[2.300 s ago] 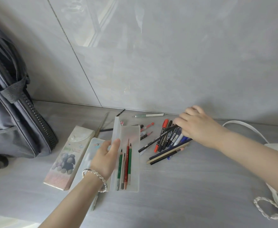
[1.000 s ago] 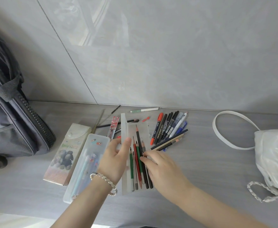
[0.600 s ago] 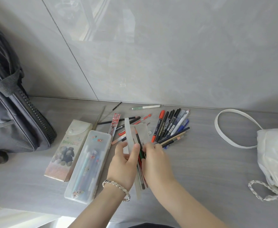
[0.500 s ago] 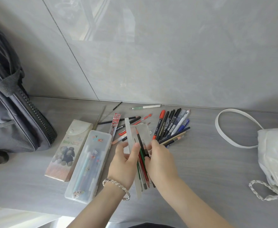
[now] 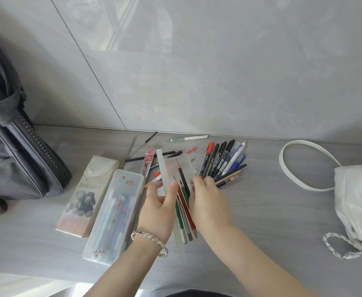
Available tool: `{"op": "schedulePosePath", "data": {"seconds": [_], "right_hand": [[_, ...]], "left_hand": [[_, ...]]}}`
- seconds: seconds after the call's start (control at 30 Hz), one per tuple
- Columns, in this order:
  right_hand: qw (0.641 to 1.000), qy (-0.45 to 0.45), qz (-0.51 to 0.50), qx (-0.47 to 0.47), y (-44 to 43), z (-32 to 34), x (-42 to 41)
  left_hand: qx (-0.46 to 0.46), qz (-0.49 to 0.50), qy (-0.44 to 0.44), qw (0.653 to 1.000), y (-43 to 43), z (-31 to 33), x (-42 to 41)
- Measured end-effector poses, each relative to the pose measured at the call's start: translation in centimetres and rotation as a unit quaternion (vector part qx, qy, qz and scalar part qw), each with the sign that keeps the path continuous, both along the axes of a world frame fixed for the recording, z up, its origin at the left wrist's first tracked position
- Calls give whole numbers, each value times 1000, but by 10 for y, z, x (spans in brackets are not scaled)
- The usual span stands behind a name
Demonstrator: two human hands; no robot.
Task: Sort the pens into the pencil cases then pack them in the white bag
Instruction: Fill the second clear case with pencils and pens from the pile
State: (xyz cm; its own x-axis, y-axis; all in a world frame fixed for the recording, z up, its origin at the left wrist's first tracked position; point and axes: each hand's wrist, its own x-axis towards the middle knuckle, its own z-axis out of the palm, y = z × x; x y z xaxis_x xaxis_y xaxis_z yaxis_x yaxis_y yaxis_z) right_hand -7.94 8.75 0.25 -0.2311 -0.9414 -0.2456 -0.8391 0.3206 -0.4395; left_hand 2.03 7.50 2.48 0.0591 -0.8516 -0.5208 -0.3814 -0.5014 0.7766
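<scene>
Nearest: silver chain bracelet (image 5: 150,243) on the L wrist. L hand (image 5: 159,207) grips the open frosted see-through plastic pencil case (image 5: 171,168) by its raised lid edge, thumb on the inside, other fingers behind. In the case lie colour pencils (image 5: 183,213) (green, red, grey, black), tips pointing away. R hand (image 5: 209,202) lies over the pencils' R side, fingers bent down onto them. It's blurred, so can't tell if it pinches one.

Just L of the L hand is a closed clear plastic pencil case with cartoon stickers (image 5: 113,215), pens inside, flat on the grey wood-grain tabletop (image 5: 261,211). Just beside that, further L, is a closed white flap pencil case with a teddy-bear print (image 5: 85,194).

Beyond the R hand is a fan of loose pens (image 5: 223,161): red marker, black markers, blue & white pens, all touching. A red-labelled refill pack (image 5: 149,159) lies behind the open case.

Far R is a white glossy bag (image 5: 356,200) w/ strap & chain, well apart from the pens. Far L is a grey zip backpack (image 5: 8,146). At the wall foot lies a white-and-green pen (image 5: 188,138), then the grey tiled wall (image 5: 218,71).
</scene>
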Motion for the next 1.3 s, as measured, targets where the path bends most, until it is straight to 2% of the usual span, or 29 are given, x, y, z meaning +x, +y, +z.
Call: {"op": "schedulePosePath", "data": {"seconds": [0.3,0.67,0.8,0.97,1.1,1.2,1.3], "right_hand": [[995,25,94,16,-15,5,-24],[979,-175,30,-98,-12,19,-17],[982,-156,93,-53,-15,6,-6],[982,-98,140,-80,-2,-11,12],[977,-126,162,-64,6,-16,28],[973,-182,111,-89,-5,-12,24],[982,-155,-13,-109,-30,-20,2]], "left_hand": [[-2,-41,-20,999,-3,3,4],[-4,-60,-36,998,-4,-1,7],[-15,-51,-38,998,-7,-3,11],[-11,6,-40,999,-15,-2,23],[-14,30,-51,998,-20,-3,32],[-25,40,-68,997,-24,-3,35],[-27,46,-77,996,-28,-1,40]]}}
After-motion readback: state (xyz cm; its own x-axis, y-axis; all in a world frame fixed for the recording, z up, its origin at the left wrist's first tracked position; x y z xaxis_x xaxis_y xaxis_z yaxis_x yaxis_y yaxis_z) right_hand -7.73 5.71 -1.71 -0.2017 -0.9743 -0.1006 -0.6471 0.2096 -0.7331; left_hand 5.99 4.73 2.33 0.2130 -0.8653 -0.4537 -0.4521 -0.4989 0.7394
